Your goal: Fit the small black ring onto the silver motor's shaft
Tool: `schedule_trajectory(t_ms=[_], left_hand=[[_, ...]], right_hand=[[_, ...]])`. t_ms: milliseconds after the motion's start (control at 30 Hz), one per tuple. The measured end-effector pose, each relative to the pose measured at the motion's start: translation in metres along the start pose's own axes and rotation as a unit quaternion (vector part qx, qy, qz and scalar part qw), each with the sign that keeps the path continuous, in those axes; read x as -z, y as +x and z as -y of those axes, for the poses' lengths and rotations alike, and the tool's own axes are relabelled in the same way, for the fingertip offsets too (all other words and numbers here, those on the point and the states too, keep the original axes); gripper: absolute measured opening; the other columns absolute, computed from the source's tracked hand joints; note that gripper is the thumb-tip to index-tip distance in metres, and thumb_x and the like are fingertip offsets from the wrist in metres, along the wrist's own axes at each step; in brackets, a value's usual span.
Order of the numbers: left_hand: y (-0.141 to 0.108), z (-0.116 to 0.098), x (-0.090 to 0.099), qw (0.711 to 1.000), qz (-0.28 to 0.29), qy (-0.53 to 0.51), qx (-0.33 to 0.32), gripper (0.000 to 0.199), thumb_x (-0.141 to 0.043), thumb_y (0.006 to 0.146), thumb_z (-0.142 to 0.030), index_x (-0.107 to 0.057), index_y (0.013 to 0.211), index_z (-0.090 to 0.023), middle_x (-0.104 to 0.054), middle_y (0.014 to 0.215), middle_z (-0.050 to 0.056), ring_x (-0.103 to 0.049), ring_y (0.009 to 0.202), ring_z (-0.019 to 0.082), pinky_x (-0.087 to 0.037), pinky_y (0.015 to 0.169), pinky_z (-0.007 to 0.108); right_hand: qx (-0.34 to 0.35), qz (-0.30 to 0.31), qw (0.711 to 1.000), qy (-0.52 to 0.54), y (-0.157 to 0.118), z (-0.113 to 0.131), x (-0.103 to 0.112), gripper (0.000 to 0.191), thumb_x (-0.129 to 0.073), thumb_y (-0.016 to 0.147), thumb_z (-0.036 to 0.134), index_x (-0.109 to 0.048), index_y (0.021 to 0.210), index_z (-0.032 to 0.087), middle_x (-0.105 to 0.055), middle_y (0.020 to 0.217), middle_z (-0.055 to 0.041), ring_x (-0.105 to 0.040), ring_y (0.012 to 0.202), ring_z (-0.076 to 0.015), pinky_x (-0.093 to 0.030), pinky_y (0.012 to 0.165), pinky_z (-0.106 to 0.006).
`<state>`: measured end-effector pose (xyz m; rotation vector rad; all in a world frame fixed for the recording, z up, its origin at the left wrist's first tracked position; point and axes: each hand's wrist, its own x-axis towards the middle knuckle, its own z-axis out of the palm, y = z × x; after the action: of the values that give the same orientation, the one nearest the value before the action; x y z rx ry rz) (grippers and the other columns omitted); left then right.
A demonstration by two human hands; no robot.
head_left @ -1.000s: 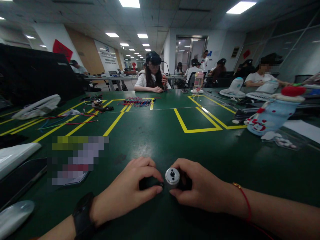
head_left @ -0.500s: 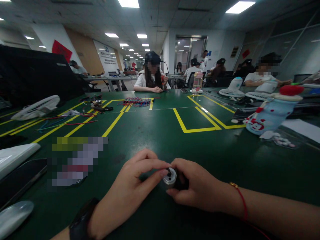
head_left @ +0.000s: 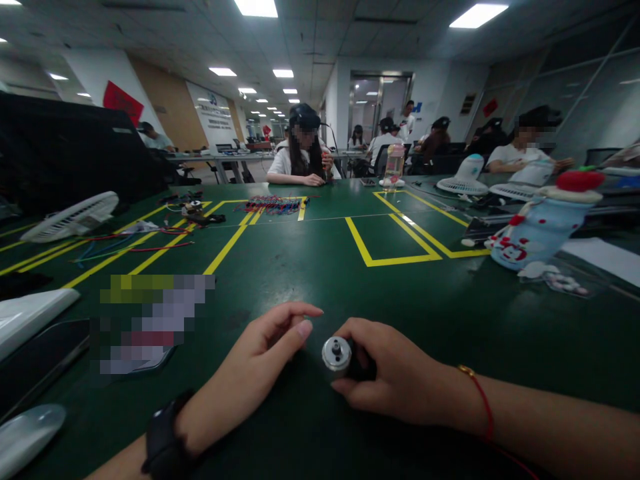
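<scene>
My right hand (head_left: 387, 370) is wrapped round a small cylindrical motor (head_left: 337, 355), its silver end face turned up toward me. A short dark shaft stands out of that face, with small holes beside it. The rest of the motor's body is hidden by my fingers and in shadow. Just left of the motor, my left hand (head_left: 273, 353) is apart from it, thumb and index finger separated and nothing between them. The other fingers of that hand curl underneath. Both hands are low over the green table (head_left: 295, 267).
A bundle of coloured wires (head_left: 277, 205) lies toward the far side. To the left are a white fan (head_left: 73, 217), loose cables and a computer mouse (head_left: 33, 430). On the right stands a blue bottle (head_left: 545, 223). A person (head_left: 303, 150) sits across the table.
My left hand has let go of the motor's shaft and drawn back to the left, thumb and index finger parting. My right hand still holds the motor, whose end face now shows fully.
</scene>
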<state>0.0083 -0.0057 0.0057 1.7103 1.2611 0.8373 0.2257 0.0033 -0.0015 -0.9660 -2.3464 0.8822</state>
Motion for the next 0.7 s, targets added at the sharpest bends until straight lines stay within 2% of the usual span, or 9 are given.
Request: schedule_trajectory(t_ms=[133, 267, 367, 567, 700], left_hand=[[0.008, 0.019, 0.008, 0.996, -0.02, -0.071, 0.043, 0.032, -0.044, 0.093, -0.035, -0.053, 0.12, -0.019, -0.04, 0.05, -0.008, -0.035, 0.045, 0.011, -0.028, 0.044, 0.021], [0.012, 0.031, 0.014, 0.984, -0.008, -0.174, 0.05, 0.021, -0.046, 0.09, -0.024, -0.057, 0.107, -0.016, -0.033, 0.043, -0.011, -0.023, 0.039, 0.008, -0.018, 0.04, 0.021], [0.01, 0.033, 0.016, 0.979, -0.006, -0.199, 0.049, 0.016, -0.048, 0.088, -0.02, -0.058, 0.099, -0.017, -0.031, 0.045, -0.01, -0.021, 0.041, 0.008, -0.015, 0.041, 0.021], [0.007, 0.037, 0.015, 0.976, -0.005, -0.211, 0.047, 0.016, -0.049, 0.087, -0.024, -0.059, 0.097, -0.017, -0.025, 0.049, -0.01, -0.018, 0.044, 0.009, -0.014, 0.043, 0.021], [0.004, 0.037, 0.015, 0.982, 0.008, -0.184, 0.044, 0.018, -0.048, 0.086, -0.022, -0.06, 0.097, -0.018, -0.026, 0.052, -0.009, -0.018, 0.046, 0.009, -0.014, 0.044, 0.022]], right_hand=[[0.0, 0.0, 1.0, 0.004, -0.001, -0.001, 0.0, 0.028, -0.069, 0.072, 0.023, -0.057, 0.098, 0.019, -0.06, 0.084, 0.0001, -0.05, 0.067, -0.0128, -0.036, 0.057, -0.024], [-0.005, 0.009, 1.0, 0.01, -0.001, -0.002, 0.0, 0.028, -0.068, 0.073, 0.023, -0.057, 0.098, 0.019, -0.06, 0.084, 0.0, -0.05, 0.066, -0.0124, -0.036, 0.056, -0.024], [-0.011, 0.01, 1.0, 0.014, -0.001, -0.002, 0.001, 0.03, -0.069, 0.072, 0.023, -0.057, 0.099, 0.019, -0.059, 0.083, 0.0004, -0.05, 0.066, -0.0122, -0.036, 0.056, -0.023], [-0.019, 0.011, 1.0, 0.018, -0.002, -0.001, 0.002, 0.029, -0.068, 0.072, 0.022, -0.057, 0.099, 0.019, -0.059, 0.082, 0.0003, -0.05, 0.066, -0.0122, -0.036, 0.056, -0.023], [-0.02, 0.011, 1.0, 0.014, -0.002, 0.001, 0.002, 0.028, -0.068, 0.073, 0.022, -0.057, 0.098, 0.019, -0.059, 0.083, -0.0002, -0.05, 0.066, -0.0125, -0.036, 0.057, -0.024]])
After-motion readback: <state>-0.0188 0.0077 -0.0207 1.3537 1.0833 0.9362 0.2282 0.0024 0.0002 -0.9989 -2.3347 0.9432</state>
